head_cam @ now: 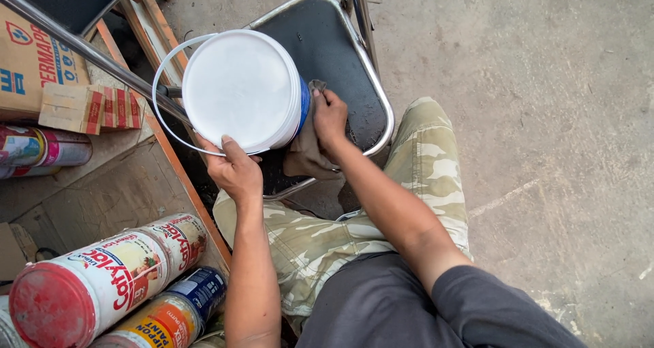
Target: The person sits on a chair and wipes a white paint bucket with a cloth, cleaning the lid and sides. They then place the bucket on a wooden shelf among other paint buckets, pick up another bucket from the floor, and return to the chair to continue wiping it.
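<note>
left hand [235, 167] steadies white pail [238, 89], right hand [330, 116] presses rag [306, 150]

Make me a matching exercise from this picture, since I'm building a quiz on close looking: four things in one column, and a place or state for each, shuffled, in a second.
Things
1. white plastic bucket with a white lid
2. brown crumpled cloth
3. large tin with a red lid
4. left hand

Places or states
A. lying on its side at the lower left
B. gripping the bucket's near rim
C. standing on the black chair seat
D. pressed to the bucket's blue side by the right hand

Pairs: 1-C, 2-D, 3-A, 4-B
</note>
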